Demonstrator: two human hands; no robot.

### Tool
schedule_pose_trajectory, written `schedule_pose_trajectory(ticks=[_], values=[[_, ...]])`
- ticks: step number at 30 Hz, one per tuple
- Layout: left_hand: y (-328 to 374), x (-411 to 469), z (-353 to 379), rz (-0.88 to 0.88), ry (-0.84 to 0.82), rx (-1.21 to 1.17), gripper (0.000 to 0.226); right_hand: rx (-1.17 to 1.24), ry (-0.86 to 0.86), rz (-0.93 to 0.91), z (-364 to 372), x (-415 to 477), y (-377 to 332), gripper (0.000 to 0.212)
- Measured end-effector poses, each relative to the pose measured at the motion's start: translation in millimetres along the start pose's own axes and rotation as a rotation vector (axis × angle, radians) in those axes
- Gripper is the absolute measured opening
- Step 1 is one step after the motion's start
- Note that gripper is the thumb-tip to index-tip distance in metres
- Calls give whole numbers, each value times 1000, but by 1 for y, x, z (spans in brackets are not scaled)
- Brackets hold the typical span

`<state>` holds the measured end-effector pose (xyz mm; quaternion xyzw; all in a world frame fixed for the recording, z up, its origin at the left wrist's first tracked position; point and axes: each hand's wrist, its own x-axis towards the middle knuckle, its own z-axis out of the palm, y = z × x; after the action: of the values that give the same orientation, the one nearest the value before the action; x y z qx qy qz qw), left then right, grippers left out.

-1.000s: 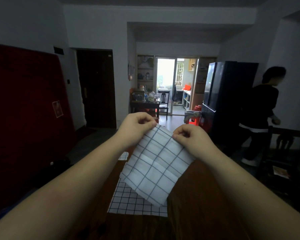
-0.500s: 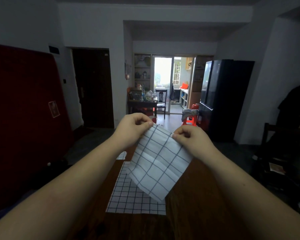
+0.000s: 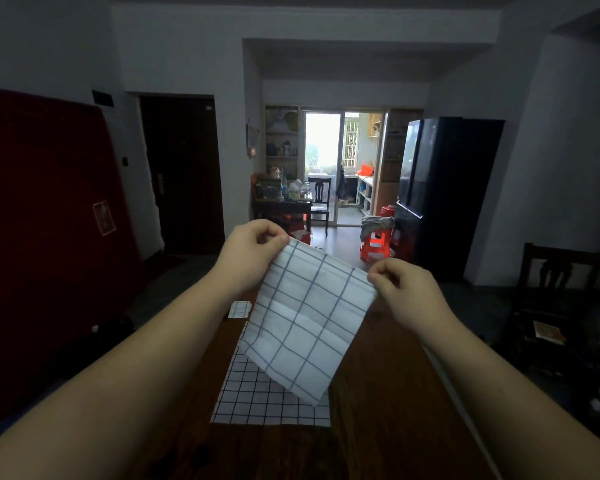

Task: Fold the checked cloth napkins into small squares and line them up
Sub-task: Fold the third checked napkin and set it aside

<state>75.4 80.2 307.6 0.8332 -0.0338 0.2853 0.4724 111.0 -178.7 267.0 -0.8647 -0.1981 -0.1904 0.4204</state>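
Note:
A white napkin with wide grey checks [image 3: 305, 320] hangs in the air above the table, creased across its middle. My left hand [image 3: 248, 252] pinches its upper left corner. My right hand [image 3: 400, 292] pinches its upper right corner. Below it, a second napkin with a finer dark grid [image 3: 257, 396] lies flat on the dark wooden table [image 3: 388, 410], partly hidden by the hanging one. A small folded checked square [image 3: 239, 309] lies farther back on the table's left side.
A red panel [image 3: 45, 216] leans against the left wall. A dark wooden chair [image 3: 558, 268] stands at the right. Beyond the table are a black fridge [image 3: 440, 195], an orange stool [image 3: 374, 244] and a cluttered table [image 3: 283, 199] by a bright doorway.
My hands have moved apart, so the held napkin is stretched wider along its top edge. The person seen at the right has gone out of view.

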Motion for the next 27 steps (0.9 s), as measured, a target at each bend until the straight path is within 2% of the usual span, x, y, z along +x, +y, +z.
schedule_pose_trajectory(ticks=[6, 9, 13, 16, 17, 20, 27], values=[[-3, -1, 0, 6, 6, 5, 9, -179, 12, 1, -2, 3, 8, 11], [0, -4, 6, 28, -104, 10, 7, -263, 19, -91, 0, 5, 2, 21], [6, -11, 20, 82, -249, 40, 5, -182, -88, -170, 12, 6, -21, 29], [12, -15, 29, 136, -305, 30, 5, -103, -140, -173, 22, 9, -35, 13], [13, -16, 31, 151, -312, 34, 5, -99, -146, -169, 23, 11, -38, 9], [14, -16, 31, 161, -317, 25, 5, -101, -139, -175, 24, 11, -41, 13], [12, -8, 21, 81, -244, -14, 7, -71, -102, -134, 22, 8, -37, 17]])
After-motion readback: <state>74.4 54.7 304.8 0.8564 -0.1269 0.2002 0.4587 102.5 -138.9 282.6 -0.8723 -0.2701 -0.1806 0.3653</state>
